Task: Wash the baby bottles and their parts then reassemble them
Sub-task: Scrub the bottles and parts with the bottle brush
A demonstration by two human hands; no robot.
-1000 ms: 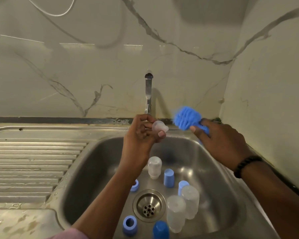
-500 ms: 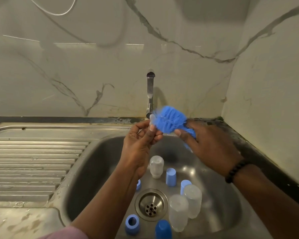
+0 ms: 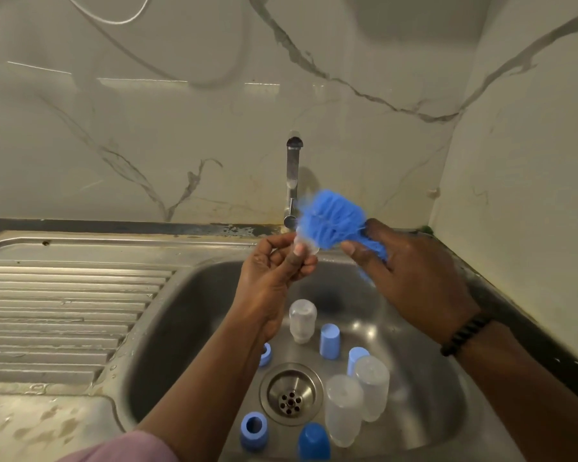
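1. Location of the work item: a small clear teat [image 3: 306, 249] is held above the sink [image 3: 187, 315], just in front of the tap [image 3: 292, 181]. The blue brush [image 3: 331, 225] is touching it from the right.
2. Left grip: the left hand [image 3: 274, 278] pinches the teat between thumb and fingertips, fingers curled, palm turned toward the camera. The forearm rises from the lower left over the basin.
3. Right grip: the right hand [image 3: 411, 278] is wrapped around the brush below its bristle head, thumb on the near side. The wrist is bent so that the head points left and up toward the teat. The bristles are blurred, so their exact contact cannot be determined.
4. Handling, teat: judged soft, light and slippery when wet. Hold it at the wider base ring, leaving the tip free for the bristles. A hard pinch would probably collapse it.
5. Handling, brush: judged light, with flexible bristles. Holding close to the head gives control on a small part.
6. Remaining items in the basin: three clear bottles [image 3: 342, 410] stand inverted near the drain [image 3: 291, 393]. Blue caps [image 3: 329, 340] and a blue collar ring [image 3: 253, 430] stand around them.
7. Handling, bottles: judged light, rigid plastic and easily toppled. Take each by the body.
8. Status: judged to be in the scrubbing stage; reassembly not yet begun.
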